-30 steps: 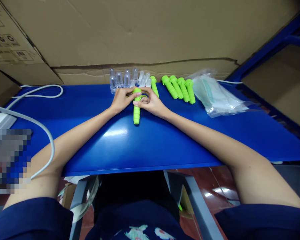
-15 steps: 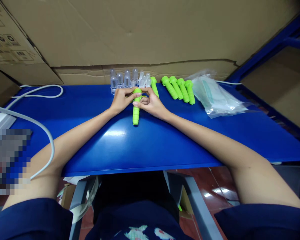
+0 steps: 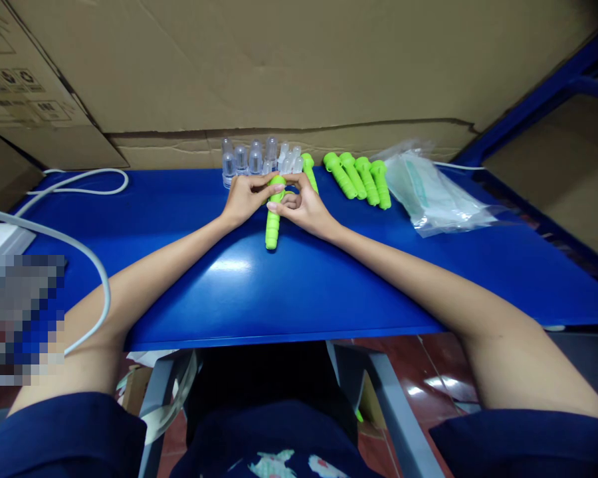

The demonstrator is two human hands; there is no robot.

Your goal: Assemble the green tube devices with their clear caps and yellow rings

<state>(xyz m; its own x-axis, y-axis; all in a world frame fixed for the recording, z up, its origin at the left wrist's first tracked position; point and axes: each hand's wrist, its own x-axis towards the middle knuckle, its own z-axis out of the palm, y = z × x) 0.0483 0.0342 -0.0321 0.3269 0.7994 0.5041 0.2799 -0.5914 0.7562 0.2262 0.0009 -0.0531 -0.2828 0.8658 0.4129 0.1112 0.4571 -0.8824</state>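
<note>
A lime-green, flashlight-shaped piece [image 3: 273,229] with a ribbed handle points toward me above the blue table, its wider head away from me. My left hand [image 3: 246,199] pinches it near the head, thumb on top. From the other side my right hand [image 3: 305,207] grips it a little lower, its thumb laid across the upper handle and its index finger curled toward the head. The fingers partly cover the head. Just behind my right hand lies a similar green piece [image 3: 309,169]. Beyond my left hand stand several clear plastic bottle-shaped parts [image 3: 256,159].
More green flashlight-shaped pieces [image 3: 363,179] lie in a row to the right, beside a clear plastic bag [image 3: 433,192] with pale contents. Cardboard [image 3: 289,66] walls off the back of the blue table [image 3: 204,299]. A white cable [image 3: 97,259] loops over the left side.
Both hands keep their hold on the green piece with hardly any movement. The whole view has shifted very slightly.
</note>
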